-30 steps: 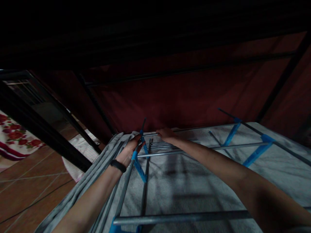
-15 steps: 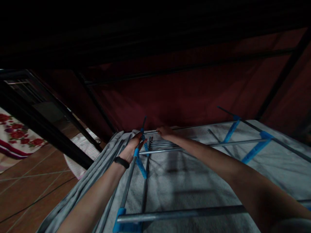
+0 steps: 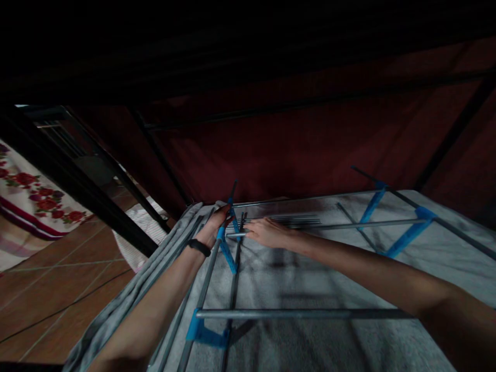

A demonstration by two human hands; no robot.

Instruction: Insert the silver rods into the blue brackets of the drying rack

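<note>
A frame of grey metal tubes joined by blue plastic connectors lies on a grey blanket. My left hand (image 3: 217,223), a black band at its wrist, is closed around the left side tube (image 3: 209,271), beside a blue connector (image 3: 228,256). My right hand (image 3: 268,232) grips the far cross tube (image 3: 372,226) close to its left end, by that connector. Part of the fingers of both hands is hidden. Nearer to me, another cross tube (image 3: 302,313) runs from a blue corner connector (image 3: 207,333). On the right side, blue connectors (image 3: 406,237) join the cross tube to another long tube.
Several thin loose tubes (image 3: 306,219) lie on the blanket (image 3: 310,281) behind my right hand. Dark posts (image 3: 96,191) and a dark red cloth wall (image 3: 294,155) close in the far side. Left are a tiled floor (image 3: 77,279) and a flowered cloth (image 3: 39,201).
My right hand has moved from the far rod toward me, onto the cross tube near its left end. My left hand stays at the side tube. The view has shifted slightly.
</note>
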